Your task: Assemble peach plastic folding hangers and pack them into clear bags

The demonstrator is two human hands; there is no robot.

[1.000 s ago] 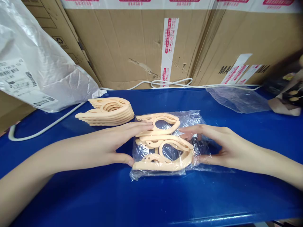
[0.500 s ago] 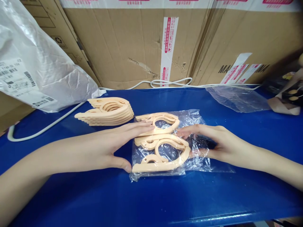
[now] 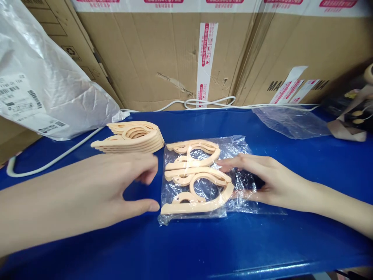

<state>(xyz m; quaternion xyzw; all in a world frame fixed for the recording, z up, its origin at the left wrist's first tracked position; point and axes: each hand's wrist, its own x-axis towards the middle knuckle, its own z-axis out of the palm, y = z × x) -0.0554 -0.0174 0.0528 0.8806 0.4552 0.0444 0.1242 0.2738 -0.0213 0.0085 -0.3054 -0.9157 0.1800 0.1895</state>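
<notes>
Two folding clothes hangers (image 3: 211, 202), pale peach plastic, lie folded one above the other inside a clear plastic bag (image 3: 244, 194). My left hand (image 3: 128, 179) is just left of the bag and holds nothing; its fingers curl loosely, with the thumb stretched apart toward the bag's lower left corner. On the right side, my right hand (image 3: 259, 177) touches the bag with thumb and fingers spread around the hangers' right ends. Behind my left hand sits a stack of several matching hangers (image 3: 134, 136), partly covered by the hand.
A white plastic mailing bag (image 3: 64, 85) with labels leans at the left. Cardboard boxes (image 3: 140, 58) line the back of the blue table (image 3: 186, 249). A white cable (image 3: 58, 159) runs along the back and left. A flat clear bag (image 3: 291, 122) lies at back right.
My left hand has let go of the bagged hangers and pulled back left, its fingers curling. My right hand and the bag have hardly moved.
</notes>
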